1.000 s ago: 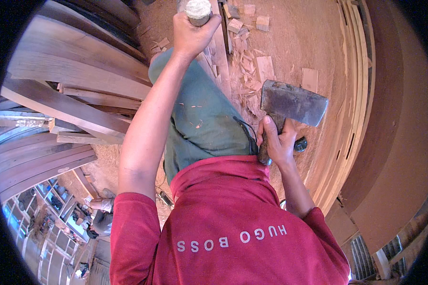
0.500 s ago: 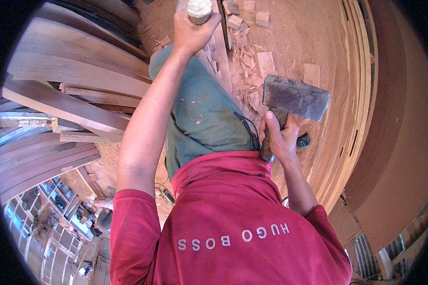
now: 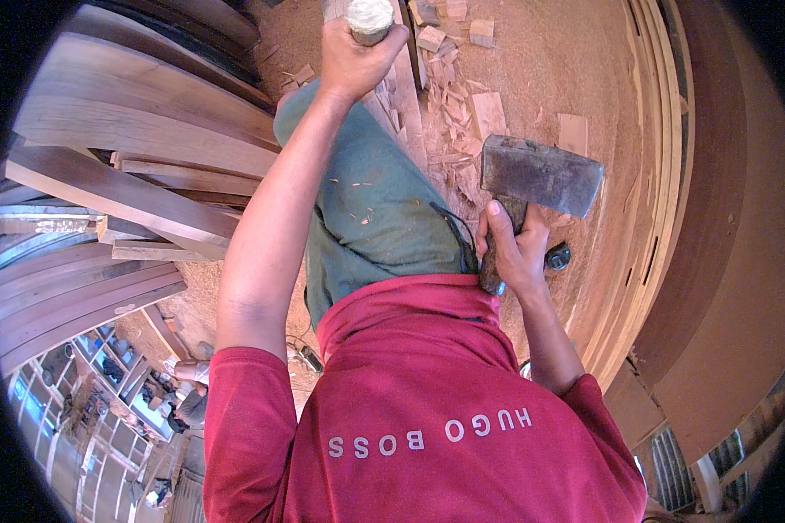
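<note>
My left hand (image 3: 358, 57) is closed around an upright round handle (image 3: 372, 35) with a pale, frayed top, likely a chisel's; its lower end is hidden. It is over a long wooden piece (image 3: 406, 100) beside my green-clad leg (image 3: 371, 209). In my right hand (image 3: 515, 248) is a hammer with a big, dark metal head (image 3: 541, 174), held by its short handle near my waist at the right. A small black object (image 3: 557, 256) lies just right of that hand. Wood chips (image 3: 449, 100) and small offcut blocks (image 3: 482, 33) are scattered beside the long piece.
Stacked planks (image 3: 139, 131) fill the left side. Pale board edges (image 3: 658, 174) and a large brown panel (image 3: 733, 261) stand along the right. Another person (image 3: 192, 404) is at the lower left near cluttered shelving (image 3: 126, 383). A cord with a small device (image 3: 308, 356) lies on the floor behind me.
My right hand and the hammer have shifted slightly upward in the view since a second ago. My left hand keeps its hold on the handle and has barely moved.
</note>
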The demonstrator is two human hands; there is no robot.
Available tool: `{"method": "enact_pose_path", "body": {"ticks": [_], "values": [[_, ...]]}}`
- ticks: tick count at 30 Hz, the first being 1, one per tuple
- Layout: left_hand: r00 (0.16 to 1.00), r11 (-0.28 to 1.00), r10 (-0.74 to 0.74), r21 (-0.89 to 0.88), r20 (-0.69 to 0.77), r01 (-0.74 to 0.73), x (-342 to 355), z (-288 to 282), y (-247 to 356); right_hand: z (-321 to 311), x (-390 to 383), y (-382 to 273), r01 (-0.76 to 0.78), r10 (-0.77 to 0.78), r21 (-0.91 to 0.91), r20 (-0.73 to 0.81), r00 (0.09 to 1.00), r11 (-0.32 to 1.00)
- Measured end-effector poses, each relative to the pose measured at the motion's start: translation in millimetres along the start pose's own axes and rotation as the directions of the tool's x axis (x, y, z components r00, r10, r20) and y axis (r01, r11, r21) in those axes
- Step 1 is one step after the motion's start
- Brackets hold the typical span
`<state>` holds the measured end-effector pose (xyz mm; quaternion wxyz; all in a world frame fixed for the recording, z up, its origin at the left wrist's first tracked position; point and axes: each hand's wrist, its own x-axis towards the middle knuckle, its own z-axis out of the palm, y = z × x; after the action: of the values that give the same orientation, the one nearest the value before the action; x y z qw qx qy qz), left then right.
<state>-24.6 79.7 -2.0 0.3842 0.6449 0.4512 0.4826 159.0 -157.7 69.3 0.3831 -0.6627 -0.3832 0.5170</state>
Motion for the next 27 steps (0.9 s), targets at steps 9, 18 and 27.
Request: {"method": "enact_pose_path", "body": {"ticks": [9, 18, 27], "values": [[0.997, 0.995, -0.062, 0.086, 0.043, 0.058, -13, 1, 12, 2, 5, -9, -0.001, 0.001, -0.024, 0.012, 1.000, 1.000], [0.999, 0.998, -0.045, 0.048, -0.002, 0.045, -20, 4, 8, 3, 19, -19, 0.014, -0.014, -0.041, 0.016, 1.000, 0.999], [0.999, 0.994, 0.011, 0.111, 0.044, -0.016, -23, -4, -13, 4, 61, -74, 0.395, -0.387, -0.325, 0.091, 0.917, 0.859]]}}
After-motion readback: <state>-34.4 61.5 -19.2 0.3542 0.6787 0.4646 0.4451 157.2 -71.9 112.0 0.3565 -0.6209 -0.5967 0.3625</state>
